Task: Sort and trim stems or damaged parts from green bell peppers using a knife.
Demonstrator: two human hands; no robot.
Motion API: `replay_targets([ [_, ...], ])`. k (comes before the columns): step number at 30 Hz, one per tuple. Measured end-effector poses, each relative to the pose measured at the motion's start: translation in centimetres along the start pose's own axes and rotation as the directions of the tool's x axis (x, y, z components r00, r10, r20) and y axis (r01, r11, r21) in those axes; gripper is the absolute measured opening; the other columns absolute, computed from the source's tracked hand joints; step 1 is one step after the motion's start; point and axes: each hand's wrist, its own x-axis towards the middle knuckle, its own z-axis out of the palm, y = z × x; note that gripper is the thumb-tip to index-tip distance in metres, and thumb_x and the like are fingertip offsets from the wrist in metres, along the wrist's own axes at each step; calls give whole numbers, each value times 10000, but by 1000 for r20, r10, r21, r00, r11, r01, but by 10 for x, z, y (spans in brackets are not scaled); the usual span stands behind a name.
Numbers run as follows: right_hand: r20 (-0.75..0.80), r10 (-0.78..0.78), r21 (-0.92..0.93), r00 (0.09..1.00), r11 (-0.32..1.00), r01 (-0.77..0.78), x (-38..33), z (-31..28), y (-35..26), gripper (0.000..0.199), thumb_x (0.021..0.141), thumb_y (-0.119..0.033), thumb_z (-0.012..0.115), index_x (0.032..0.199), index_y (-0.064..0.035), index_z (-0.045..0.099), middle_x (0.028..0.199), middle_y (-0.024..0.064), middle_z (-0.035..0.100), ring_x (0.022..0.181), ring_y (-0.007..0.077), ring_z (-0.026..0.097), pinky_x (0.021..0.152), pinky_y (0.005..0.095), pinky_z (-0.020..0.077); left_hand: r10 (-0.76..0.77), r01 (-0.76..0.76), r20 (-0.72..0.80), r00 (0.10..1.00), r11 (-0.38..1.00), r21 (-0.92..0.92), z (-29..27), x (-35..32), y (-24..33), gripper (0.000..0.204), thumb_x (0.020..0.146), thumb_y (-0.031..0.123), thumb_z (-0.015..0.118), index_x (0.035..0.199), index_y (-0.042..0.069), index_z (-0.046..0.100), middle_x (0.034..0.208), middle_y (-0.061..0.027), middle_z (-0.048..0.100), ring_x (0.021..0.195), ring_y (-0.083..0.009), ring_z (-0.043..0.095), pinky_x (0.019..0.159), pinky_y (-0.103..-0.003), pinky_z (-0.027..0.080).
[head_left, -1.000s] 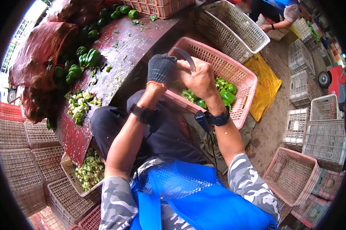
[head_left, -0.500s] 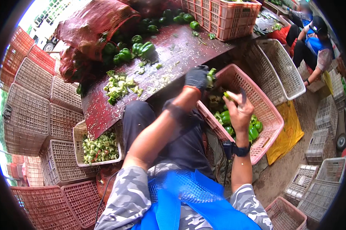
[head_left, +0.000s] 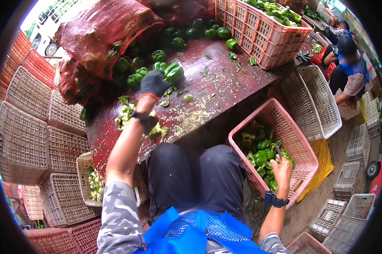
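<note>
My left hand point(head_left: 154, 84), in a dark grey glove, is over the red tabletop point(head_left: 224, 84). It is against a cluster of green bell peppers point(head_left: 174, 73); its fingers point away and are hidden, so I cannot tell whether they grip one. My right hand point(head_left: 282, 172), bare, is closed around a small knife point(head_left: 278, 151) with a short curved blade. This hand is above the pink crate point(head_left: 303, 169), which holds green bell peppers point(head_left: 263, 156). Pale pepper cores and trimmings point(head_left: 125, 112) lie beside my left forearm, and seeds are scattered over the table.
A red mesh sack point(head_left: 102, 31) spills peppers at the back left. An orange crate point(head_left: 263, 38) full of peppers stands at the table's far right. A white crate point(head_left: 86, 186) of cores is by my left knee. Stacked crates point(head_left: 26, 93) line the left; co-workers sit far right.
My left hand has swung from above the pink crate, where it held a green piece, left to the table's peppers. My right hand has lowered with the knife. The view has shifted.
</note>
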Motion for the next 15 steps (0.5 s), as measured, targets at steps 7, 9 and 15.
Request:
replay_targets([
  [7, -13, -53, 119, 999, 991, 54, 13, 5, -69, 343, 820, -162, 776, 1089, 43, 712, 925, 193, 733, 820, 318, 722, 723, 392, 555, -108, 99, 58, 992, 984, 150, 77, 50, 30, 495, 798, 523, 700, 967, 59, 737, 1027, -176, 661, 1047, -365, 620, 862, -468, 524],
  [9, -1, -39, 126, 999, 991, 39, 16, 5, -85, 341, 826, -160, 774, 1093, 42, 713, 922, 191, 734, 815, 317, 721, 722, 388, 554, -66, 64, 23, 998, 993, 97, 70, 49, 20, 423, 769, 438, 737, 909, 39, 714, 991, -202, 673, 974, -397, 648, 823, -472, 536],
  [15, -6, -108, 566, 994, 819, 93, 28, -1, -144, 320, 913, -169, 728, 1148, 47, 707, 826, 109, 730, 665, 126, 668, 587, 271, 513, 156, -79, 107, 982, 852, -518, -4, 24, 2, 435, 687, 275, 800, 1036, 40, 690, 954, -207, 697, 892, -342, 682, 818, -406, 540],
])
